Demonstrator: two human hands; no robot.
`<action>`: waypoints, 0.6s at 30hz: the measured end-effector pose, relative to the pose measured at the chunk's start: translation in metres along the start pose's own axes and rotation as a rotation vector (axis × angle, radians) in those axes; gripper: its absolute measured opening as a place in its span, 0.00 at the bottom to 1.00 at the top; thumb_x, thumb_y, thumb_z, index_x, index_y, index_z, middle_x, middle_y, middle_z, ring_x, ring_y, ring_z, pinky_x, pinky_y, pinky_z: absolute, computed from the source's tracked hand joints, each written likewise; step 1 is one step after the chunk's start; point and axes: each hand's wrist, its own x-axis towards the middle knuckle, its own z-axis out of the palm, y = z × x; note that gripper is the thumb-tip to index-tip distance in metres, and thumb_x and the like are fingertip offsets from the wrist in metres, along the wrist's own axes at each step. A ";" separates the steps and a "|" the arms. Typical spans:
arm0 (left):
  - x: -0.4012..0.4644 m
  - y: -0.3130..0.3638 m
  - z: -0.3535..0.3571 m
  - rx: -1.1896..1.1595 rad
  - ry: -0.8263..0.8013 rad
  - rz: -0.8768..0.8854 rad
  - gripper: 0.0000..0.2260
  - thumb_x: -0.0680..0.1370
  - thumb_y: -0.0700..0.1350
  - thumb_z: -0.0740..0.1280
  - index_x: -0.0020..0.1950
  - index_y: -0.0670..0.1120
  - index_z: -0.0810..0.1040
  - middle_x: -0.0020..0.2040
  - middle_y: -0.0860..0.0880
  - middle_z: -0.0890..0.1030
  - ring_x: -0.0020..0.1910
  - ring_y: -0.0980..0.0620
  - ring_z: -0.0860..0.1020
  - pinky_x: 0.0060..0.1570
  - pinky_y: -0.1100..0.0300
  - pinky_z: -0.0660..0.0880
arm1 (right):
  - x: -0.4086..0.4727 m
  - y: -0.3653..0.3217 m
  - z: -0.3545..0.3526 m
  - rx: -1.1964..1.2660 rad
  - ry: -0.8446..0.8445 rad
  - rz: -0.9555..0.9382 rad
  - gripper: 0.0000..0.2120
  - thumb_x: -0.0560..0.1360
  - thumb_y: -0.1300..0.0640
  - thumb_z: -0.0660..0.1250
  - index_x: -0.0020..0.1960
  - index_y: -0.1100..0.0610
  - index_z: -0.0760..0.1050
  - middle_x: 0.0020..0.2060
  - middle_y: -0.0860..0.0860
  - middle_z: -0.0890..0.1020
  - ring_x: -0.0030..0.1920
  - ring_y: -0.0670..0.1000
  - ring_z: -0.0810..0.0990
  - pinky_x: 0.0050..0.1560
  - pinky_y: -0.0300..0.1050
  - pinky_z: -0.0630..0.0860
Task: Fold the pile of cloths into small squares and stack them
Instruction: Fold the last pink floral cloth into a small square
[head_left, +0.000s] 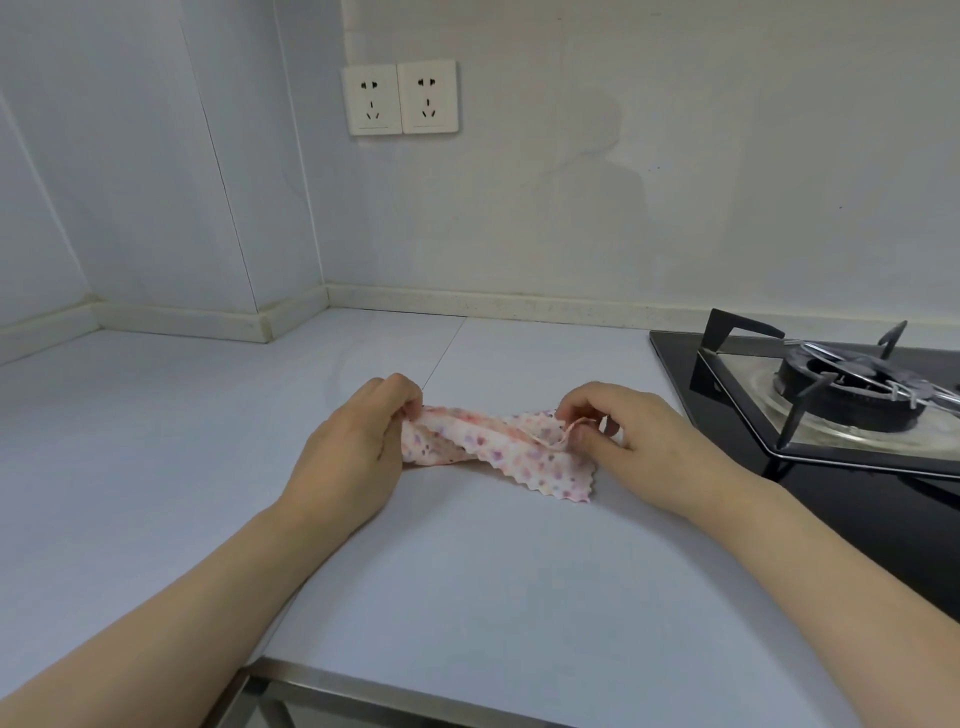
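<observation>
1. I see one cloth (498, 454) in play: small, white with pink and purple spots, zigzag-cut edge. It sits on the worktop (156, 467) roughly mid-frame, between both hands.
2. Left hand (353, 447): fingers curled, pinching the cloth's left end at the fingertips. Back of the hand faces me, so I can't see the exact finger contact. That end looks bunched and lifted slightly off the surface.
3. Right hand (639, 436): thumb and forefinger pinching a thin rolled edge of the cloth at its upper right. Remaining fingers are loosely bent beside it, near the worktop.
4. Cloth state: stretched loosely between the two grips, creased along the middle, not flat. The lower right corner hangs free and lies on the worktop, zigzag edge visible. I can't tell how many layers are folded over.
5. Both forearms come in from the bottom edge, bare, angled inward toward the cloth.
6. Gas hob (852, 405) to the right: black glass top, black pan support over a burner. The right hand is near its left corner, not touching it as far as I can see.
7. Wall behind: two white sockets (400, 97) side by side, above and well behind the cloth. Pale wall panels meet in a corner on the left, with a light upstand running along the back of the worktop.
8. Front edge of the worktop shows at the bottom of frame, with a metal trim strip under it.
</observation>
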 end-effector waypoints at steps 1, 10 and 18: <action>0.000 -0.001 0.000 0.002 -0.005 -0.014 0.13 0.78 0.37 0.54 0.46 0.56 0.68 0.42 0.55 0.74 0.40 0.50 0.73 0.40 0.51 0.73 | -0.001 -0.002 0.000 0.011 -0.015 -0.013 0.15 0.77 0.66 0.61 0.48 0.46 0.73 0.44 0.41 0.78 0.44 0.42 0.74 0.42 0.29 0.67; 0.002 0.001 0.000 -0.014 0.001 -0.146 0.10 0.81 0.41 0.54 0.49 0.55 0.71 0.40 0.54 0.77 0.39 0.53 0.75 0.39 0.53 0.72 | -0.002 -0.004 0.006 -0.047 -0.242 0.059 0.06 0.71 0.50 0.71 0.48 0.45 0.79 0.45 0.40 0.73 0.47 0.42 0.74 0.51 0.35 0.70; 0.001 0.004 -0.003 -0.036 -0.065 -0.196 0.09 0.75 0.46 0.59 0.51 0.58 0.72 0.45 0.58 0.79 0.44 0.55 0.76 0.43 0.54 0.75 | -0.002 -0.003 0.015 -0.232 -0.268 0.161 0.30 0.61 0.29 0.70 0.55 0.43 0.67 0.53 0.40 0.67 0.56 0.44 0.65 0.60 0.41 0.64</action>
